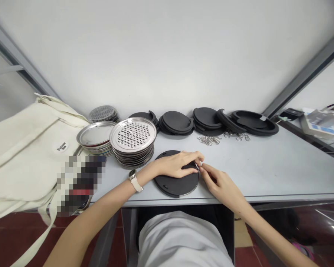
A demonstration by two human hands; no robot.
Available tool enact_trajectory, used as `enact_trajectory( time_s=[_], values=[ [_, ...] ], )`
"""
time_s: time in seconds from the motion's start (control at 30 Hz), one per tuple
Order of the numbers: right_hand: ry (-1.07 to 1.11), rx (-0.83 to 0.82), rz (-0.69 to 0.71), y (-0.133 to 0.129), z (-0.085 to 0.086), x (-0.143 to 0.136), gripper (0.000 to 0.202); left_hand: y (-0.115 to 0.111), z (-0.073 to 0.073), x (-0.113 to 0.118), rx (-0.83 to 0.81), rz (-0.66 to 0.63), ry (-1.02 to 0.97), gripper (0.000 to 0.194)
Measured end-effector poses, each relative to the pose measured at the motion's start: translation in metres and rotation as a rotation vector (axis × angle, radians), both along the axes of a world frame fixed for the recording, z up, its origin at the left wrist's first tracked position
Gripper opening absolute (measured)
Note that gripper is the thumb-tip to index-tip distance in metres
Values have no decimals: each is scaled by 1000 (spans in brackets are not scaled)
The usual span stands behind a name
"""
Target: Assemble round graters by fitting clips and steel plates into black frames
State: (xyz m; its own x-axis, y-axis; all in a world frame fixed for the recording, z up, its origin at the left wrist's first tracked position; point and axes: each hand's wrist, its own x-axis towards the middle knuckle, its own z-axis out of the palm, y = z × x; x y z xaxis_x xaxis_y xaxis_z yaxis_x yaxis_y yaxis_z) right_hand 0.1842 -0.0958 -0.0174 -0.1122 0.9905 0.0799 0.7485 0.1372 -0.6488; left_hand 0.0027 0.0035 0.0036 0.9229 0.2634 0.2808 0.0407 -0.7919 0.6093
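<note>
Nearby — grater stack [133, 142] | metal bits [208, 140] | left hand [180, 163] partly covering black disc [178, 184]

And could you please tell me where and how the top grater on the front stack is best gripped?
Probably by the smooth outer rim of the top grater, coming from the near right side: it lies nearly flat, its holed middle looks rough, and a plain metal disc sits close on its left.

Bag [22, 148]: left of the left hand [178, 164]
Badge [61, 147] on bag: two lines of dark lettering, too blurred to read
Readable text: none
</note>
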Motion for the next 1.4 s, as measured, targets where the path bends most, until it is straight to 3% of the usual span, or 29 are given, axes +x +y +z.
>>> enact_trajectory(
  time_s=[0.27,0.47,0.73,1.13,1.4],
  values=[
    [26,-7,44,2,7,5,31,0,0,0,-5,2,-1,27],
    [10,10,39,2,6,5,31,1,-2,-1,-16,8,-10,36],
    [-42,19,44,1,-1,5,28,1,-3,0,178,42,24,27],
    [-1,-5,42,8,0,5,27,2,-3,0,133,27,3,28],
    [134,-116,181,7,9,17,37,2,-3,0,97,37,8,29]
  ],
)
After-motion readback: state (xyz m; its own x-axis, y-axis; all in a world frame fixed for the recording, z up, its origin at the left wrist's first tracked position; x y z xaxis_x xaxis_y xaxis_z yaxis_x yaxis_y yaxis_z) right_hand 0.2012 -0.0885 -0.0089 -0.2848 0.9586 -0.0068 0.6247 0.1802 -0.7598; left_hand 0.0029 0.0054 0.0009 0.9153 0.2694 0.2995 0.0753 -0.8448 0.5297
